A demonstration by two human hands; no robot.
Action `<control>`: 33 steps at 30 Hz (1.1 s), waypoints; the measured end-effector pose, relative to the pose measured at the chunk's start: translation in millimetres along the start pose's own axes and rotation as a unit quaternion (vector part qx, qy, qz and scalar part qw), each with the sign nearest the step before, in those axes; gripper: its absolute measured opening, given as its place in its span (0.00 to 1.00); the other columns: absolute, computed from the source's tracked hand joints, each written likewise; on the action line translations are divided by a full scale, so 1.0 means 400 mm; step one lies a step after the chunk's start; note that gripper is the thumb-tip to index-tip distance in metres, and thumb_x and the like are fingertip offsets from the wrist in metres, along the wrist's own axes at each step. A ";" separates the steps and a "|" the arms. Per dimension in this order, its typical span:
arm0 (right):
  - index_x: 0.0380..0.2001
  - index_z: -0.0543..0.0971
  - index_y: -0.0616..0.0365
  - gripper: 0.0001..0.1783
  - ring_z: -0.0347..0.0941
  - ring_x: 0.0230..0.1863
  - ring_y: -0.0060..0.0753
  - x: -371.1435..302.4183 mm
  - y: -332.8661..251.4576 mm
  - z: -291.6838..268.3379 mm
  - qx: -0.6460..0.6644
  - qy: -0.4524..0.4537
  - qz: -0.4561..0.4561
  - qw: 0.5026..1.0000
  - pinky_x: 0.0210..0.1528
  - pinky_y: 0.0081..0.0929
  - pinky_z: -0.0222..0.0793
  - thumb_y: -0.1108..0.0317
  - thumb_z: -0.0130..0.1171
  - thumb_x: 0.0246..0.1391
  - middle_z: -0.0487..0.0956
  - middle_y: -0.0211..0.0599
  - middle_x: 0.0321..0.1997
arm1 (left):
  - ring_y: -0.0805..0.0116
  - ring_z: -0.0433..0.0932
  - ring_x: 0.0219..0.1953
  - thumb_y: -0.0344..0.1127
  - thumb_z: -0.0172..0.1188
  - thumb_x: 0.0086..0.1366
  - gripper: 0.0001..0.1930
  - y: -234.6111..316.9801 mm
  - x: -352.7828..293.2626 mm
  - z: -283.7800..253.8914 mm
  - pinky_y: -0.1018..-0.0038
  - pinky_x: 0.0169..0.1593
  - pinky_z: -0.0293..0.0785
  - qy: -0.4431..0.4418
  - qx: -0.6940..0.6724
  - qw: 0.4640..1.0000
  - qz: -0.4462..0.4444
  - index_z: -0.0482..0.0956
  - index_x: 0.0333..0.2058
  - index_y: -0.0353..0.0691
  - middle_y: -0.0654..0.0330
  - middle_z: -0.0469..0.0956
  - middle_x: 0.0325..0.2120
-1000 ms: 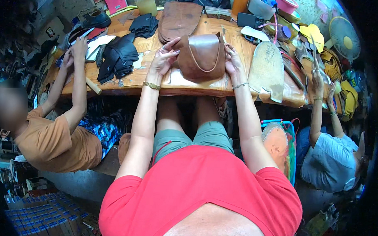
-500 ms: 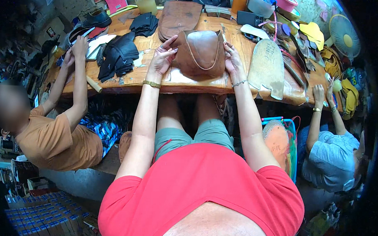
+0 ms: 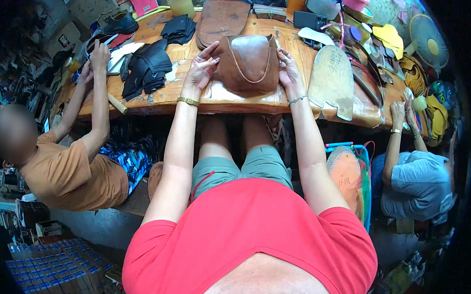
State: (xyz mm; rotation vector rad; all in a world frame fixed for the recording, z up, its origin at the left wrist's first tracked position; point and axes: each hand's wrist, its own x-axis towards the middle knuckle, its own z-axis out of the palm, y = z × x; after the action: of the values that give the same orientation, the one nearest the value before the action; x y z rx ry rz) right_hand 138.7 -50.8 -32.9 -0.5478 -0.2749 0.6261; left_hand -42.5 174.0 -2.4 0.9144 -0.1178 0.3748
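Between my two hands, over the table's near edge, is a brown leather shoe upper with a curved, raised U-shaped seam. My left hand pinches its left side, the index finger stretched out above. At its right side, my right hand is closed on the edge, fingers partly hidden behind the leather. A pale patch shines on the leather inside the seam. Just beyond lie large brown leather pieces. To the right of my right hand is a pale sole-shaped pattern with a notched near end.
Black leather pieces are piled on the wooden table at left, near a hammer handle. A co-worker in a brown shirt sits left, another in a grey shirt right. A fan stands far right; a blue-framed basket is beside me.
Both my hands keep their hold on the upper, which has shifted slightly left and up. The co-worker at right has moved their hands a little.
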 end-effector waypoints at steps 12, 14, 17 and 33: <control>0.35 0.76 0.57 0.07 0.77 0.37 0.25 -0.017 0.004 0.028 0.013 -0.001 -0.006 1.000 0.40 0.20 0.76 0.76 0.61 0.50 0.80 0.33 0.35 | 0.73 0.76 0.44 0.16 0.56 0.55 0.27 0.001 -0.003 -0.002 0.81 0.47 0.73 -0.003 0.012 1.000 -0.001 0.68 0.55 0.37 0.59 0.73 0.49; 0.34 0.77 0.57 0.07 0.77 0.38 0.26 -0.013 0.000 0.023 0.016 0.003 -0.009 1.000 0.42 0.22 0.75 0.76 0.60 0.50 0.80 0.34 0.35 | 0.73 0.76 0.44 0.16 0.56 0.55 0.27 -0.004 0.003 -0.004 0.81 0.47 0.73 0.003 0.016 1.000 0.000 0.68 0.56 0.37 0.59 0.73 0.49; 0.34 0.77 0.57 0.07 0.77 0.39 0.27 -0.001 -0.003 0.002 0.024 0.004 -0.004 1.000 0.45 0.25 0.74 0.77 0.60 0.50 0.80 0.34 0.36 | 0.74 0.76 0.44 0.17 0.55 0.55 0.27 -0.011 0.013 0.002 0.82 0.46 0.73 0.007 0.021 1.000 0.001 0.67 0.56 0.37 0.59 0.73 0.49; 0.33 0.74 0.57 0.09 0.75 0.40 0.24 -0.043 0.019 0.056 0.100 0.031 0.018 0.994 0.46 0.20 0.70 0.78 0.62 0.48 0.79 0.33 0.33 | 0.67 0.67 0.57 0.17 0.52 0.57 0.30 0.006 -0.009 0.025 0.72 0.60 0.64 0.028 0.079 0.996 -0.012 0.62 0.59 0.38 0.57 0.66 0.57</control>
State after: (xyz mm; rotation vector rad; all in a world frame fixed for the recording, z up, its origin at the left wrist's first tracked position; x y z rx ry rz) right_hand 112.9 -47.4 -20.0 -0.3791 -0.1421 0.6617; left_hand -46.2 166.5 4.4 1.0603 -0.0257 0.3912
